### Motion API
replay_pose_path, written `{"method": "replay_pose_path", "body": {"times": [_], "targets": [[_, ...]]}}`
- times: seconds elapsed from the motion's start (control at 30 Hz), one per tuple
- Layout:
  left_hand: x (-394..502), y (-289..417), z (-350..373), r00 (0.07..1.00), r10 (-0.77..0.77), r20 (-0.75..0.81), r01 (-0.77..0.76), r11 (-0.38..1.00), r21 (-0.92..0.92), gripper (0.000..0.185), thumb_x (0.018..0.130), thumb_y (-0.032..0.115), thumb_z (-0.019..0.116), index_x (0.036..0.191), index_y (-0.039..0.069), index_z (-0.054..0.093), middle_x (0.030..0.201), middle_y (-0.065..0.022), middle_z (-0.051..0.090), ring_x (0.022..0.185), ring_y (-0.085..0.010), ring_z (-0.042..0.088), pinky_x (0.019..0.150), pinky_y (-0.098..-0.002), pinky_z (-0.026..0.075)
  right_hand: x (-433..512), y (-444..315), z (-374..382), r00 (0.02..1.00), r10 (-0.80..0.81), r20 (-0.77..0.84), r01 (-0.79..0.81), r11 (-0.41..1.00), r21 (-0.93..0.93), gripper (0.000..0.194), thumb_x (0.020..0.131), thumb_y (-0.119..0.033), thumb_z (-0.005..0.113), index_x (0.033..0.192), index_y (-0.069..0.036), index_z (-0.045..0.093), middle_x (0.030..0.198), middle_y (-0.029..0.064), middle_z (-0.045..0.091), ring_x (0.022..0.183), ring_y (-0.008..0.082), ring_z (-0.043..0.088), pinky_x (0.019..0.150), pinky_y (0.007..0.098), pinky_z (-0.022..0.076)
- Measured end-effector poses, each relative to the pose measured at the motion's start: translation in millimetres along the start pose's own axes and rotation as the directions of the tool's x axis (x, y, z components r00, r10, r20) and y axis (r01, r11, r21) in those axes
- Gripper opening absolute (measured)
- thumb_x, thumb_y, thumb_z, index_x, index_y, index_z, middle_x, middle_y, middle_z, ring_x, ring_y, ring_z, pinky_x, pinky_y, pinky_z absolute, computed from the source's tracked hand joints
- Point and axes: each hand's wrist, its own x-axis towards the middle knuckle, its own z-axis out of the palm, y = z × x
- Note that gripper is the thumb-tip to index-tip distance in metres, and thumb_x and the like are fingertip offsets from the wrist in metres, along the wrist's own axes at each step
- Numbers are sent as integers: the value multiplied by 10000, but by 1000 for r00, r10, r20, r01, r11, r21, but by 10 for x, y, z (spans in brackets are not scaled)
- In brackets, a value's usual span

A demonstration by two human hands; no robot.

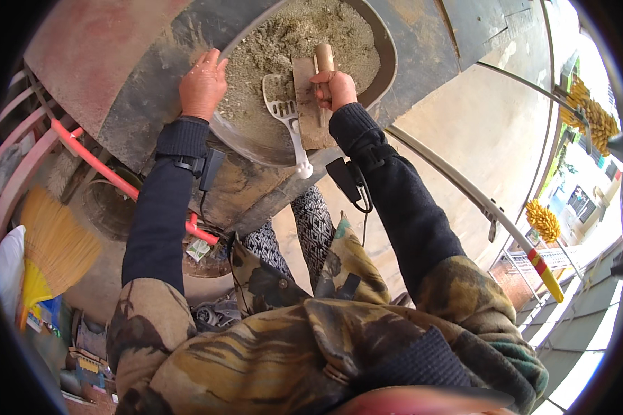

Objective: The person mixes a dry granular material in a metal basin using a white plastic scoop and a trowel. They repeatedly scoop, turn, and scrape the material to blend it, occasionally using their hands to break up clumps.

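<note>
A grey metal basin point(387, 52) stands on the worn table, holding a damp, crumbly grey-brown mortar-like mix point(316, 26). My left hand point(203, 85) grips the basin's left rim, its fingertips partly hidden. In my right hand point(335, 89) is the round wooden handle of a plastering trowel point(306, 116). The trowel's flat rectangular blade, coated brown, lies over the near part of the basin. Beside the blade rests a slotted turner point(282, 108). Some mix sits on its head, and its pale handle reaches over the near rim.
The dark-topped table point(150, 83) has an edge close to my legs. A red tube frame point(93, 155) and a straw broom point(57, 233) are at lower left. To the right, a long pole point(446, 168) slants past my right arm; yellow corn bunches point(542, 220) hang farther off.
</note>
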Motion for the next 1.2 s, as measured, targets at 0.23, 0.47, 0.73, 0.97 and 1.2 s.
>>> {"method": "replay_pose_path", "body": {"times": [0.23,0.47,0.73,0.97,1.2], "targets": [[-27,-60,48,999,-11,34,14,997,-82,261,847,235,543,1039,59,534,964,-155,598,827,-359,571,664,-425,464,87,-77,69,999,23,-39,-20,997,81,125,658,-115,625,707,-11,575,540,62,482,388,159,403,360,283,308],[-17,-45,49,999,-34,-18,33,998,-61,286,843,235,545,1051,41,516,903,-156,596,807,-361,567,666,-432,459,106,-157,242,999,-16,46,12,997,78,176,703,-44,607,803,-17,465,631,59,479,423,143,450,320,258,288],[-174,502,-379,957,165,-238,-198,972,-124,268,866,263,524,1071,91,516,881,-84,557,827,-200,543,724,-341,456,-55,-49,353,949,116,293,-145,986,79,224,785,-272,588,897,-97,503,643,22,570,467,155,541,376,242,346],[-176,1293,-10,940,-160,303,262,906,-333,517,782,294,569,1203,30,427,1000,-216,577,883,-353,594,746,-427,490,-123,-66,282,877,30,480,-65,996,56,459,790,-392,587,1106,-66,522,1010,108,587,777,175,613,700,318,477],[-62,1124,-139,973,-65,222,131,945,-298,464,755,240,570,1171,54,479,894,-184,617,767,-321,623,675,-413,498,1,-406,-685,619,-780,91,567,364,-739,515,675,-313,663,1148,-147,549,1088,126,540,1014,293,513,856,395,420]]}}
